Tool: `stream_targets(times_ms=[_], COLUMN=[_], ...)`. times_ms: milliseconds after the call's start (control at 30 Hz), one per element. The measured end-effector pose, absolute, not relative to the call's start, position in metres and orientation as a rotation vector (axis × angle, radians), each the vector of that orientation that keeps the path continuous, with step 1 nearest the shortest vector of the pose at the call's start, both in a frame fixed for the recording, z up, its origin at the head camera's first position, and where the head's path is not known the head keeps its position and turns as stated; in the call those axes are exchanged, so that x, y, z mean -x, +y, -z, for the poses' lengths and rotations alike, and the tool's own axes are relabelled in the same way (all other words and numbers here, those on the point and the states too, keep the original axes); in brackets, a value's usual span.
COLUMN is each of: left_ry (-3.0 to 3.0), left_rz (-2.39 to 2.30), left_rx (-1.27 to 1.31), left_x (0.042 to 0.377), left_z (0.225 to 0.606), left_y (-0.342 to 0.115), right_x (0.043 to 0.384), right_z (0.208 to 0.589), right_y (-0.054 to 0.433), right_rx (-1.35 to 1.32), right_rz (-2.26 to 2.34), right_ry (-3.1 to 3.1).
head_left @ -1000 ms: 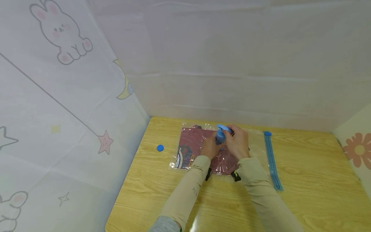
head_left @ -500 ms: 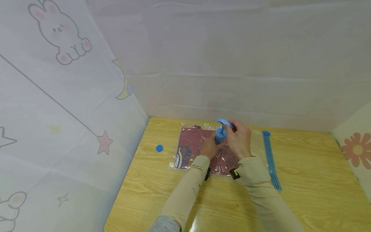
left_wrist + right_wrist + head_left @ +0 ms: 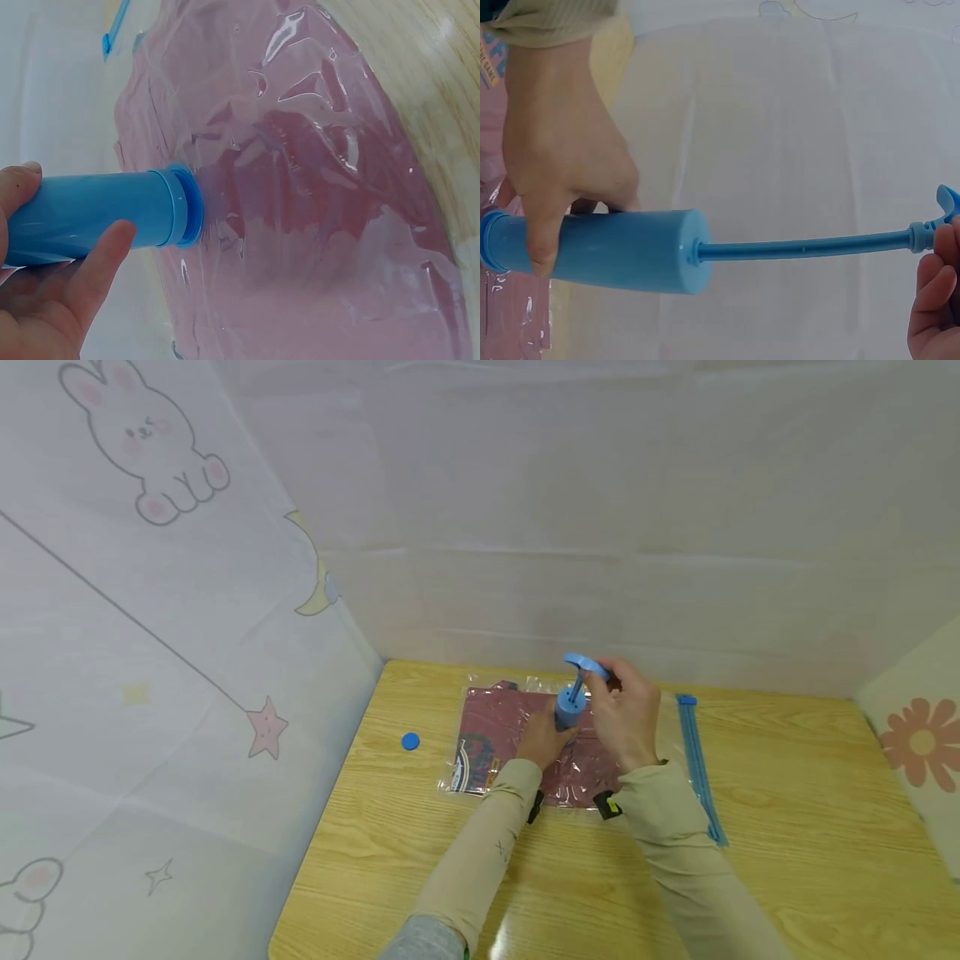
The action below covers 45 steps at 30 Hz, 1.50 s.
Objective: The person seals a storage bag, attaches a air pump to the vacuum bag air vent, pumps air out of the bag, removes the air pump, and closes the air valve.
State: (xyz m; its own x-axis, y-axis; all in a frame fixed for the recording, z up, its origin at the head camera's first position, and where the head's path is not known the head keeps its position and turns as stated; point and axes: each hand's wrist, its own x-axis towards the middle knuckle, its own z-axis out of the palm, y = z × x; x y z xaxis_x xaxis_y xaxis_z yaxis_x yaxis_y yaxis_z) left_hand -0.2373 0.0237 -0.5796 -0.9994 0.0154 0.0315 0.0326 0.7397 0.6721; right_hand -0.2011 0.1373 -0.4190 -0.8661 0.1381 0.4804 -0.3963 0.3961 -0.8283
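A blue hand pump [image 3: 568,708] stands on a clear vacuum storage bag [image 3: 517,727] with a folded dark red garment inside. My left hand [image 3: 542,739] grips the pump's barrel, its thumb and fingers around it in the right wrist view. The barrel's lower end meets a round blue valve [image 3: 192,206] on the bag in the left wrist view. My right hand [image 3: 626,710] holds the curved pump handle [image 3: 587,665] well above the barrel. Between handle and barrel a long stretch of the blue rod [image 3: 802,247] shows. Wrinkled plastic lies over the garment around the valve.
A small round blue cap [image 3: 410,741] lies on the wooden table [image 3: 360,860] to the left of the bag. The bag's blue zip strip with slider [image 3: 697,760] runs along its right end. A pale cloth wall [image 3: 510,527] rises behind the table.
My right hand has drawn the handle up and slightly right, so more of the rod shows. My left hand keeps its grip on the barrel, and the bag stays in place.
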Motion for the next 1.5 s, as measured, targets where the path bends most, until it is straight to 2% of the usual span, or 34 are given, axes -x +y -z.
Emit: stream_targets(times_ms=[833, 1500], left_ry=[-2.958, -2.961], left_rz=[1.138, 1.174], left_rx=[0.024, -0.007], left_x=[0.235, 0.235], left_z=[0.576, 0.577], left_y=[0.025, 0.024], right_x=[0.187, 0.179], right_z=[0.388, 0.377], right_y=[0.139, 0.14], right_rx=[-0.276, -0.361], right_rz=[-1.507, -1.487], right_ry=[-2.016, -1.922])
